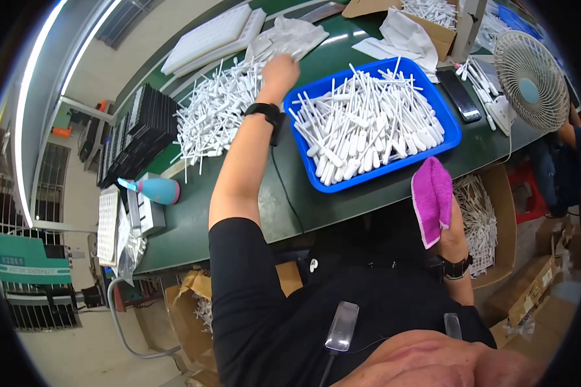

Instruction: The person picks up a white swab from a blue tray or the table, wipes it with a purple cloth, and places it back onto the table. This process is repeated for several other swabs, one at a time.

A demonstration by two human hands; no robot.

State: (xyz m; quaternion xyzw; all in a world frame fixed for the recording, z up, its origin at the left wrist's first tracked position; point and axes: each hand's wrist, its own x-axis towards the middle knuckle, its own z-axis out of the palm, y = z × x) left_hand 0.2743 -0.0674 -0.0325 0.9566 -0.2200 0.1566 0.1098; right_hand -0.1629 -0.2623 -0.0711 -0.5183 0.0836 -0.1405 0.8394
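Observation:
My left hand [280, 74] reaches far over the green table, at the right edge of a loose pile of white plastic sticks with thicker ends [216, 109]. A crumpled pale cloth [290, 40] lies just beyond it. Its fingers point away and are hidden, so I cannot see whether they grip anything. Close to my body on the right, my right hand [455, 229] holds a magenta towel [432, 200], which covers most of the fingers. Between my arms a blue tray [332, 188] is heaped with more of the white sticks.
Stacked black trays [139, 132] and a teal spray bottle [158, 190] stand at the left. To the right are a phone [459, 97] and a fan [529, 77]. Cardboard boxes [507, 219] of sticks flank me below the table edge. White foam boards [210, 42] lie at the back.

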